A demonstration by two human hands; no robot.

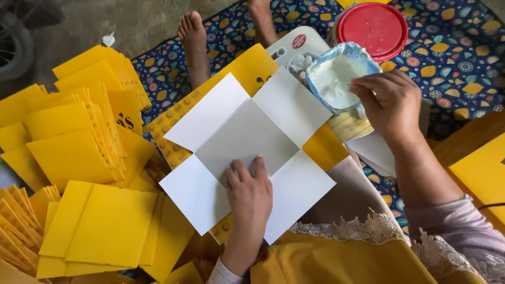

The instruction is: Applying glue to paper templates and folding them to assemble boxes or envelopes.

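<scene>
Left hand (248,190) lies flat, fingers spread, palm down on the near part of the grey centre of a white card (247,152). The card is an unfolded cross-shaped sheet, four white flaps around the grey square, resting on the lap over a yellow sheet (247,66). Judged: thin board, light, stiff across the panels but weak along the creases; it would likely slide on the smooth yellow sheet if not pinned. Best held down at the centre, as now, or lifted by two opposite flaps rather than one corner, which could bend.

Right hand (386,102) is curled, fingertips pinched together at the rim of a small bowl (363,55) of white paste (334,76). Whether it holds a thin stick or just dips a finger, cannot tell. Paste looks thick and wet; judged sticky and likely to smear the card. The bowl is thin-walled and looks light and easy to tip.

Left of the lap: stacks of folded yellow cards (73,152) on the floor. Beyond the bowl: a red lid (374,27) on a patterned blue mat (452,47), and bare feet (192,34).
</scene>
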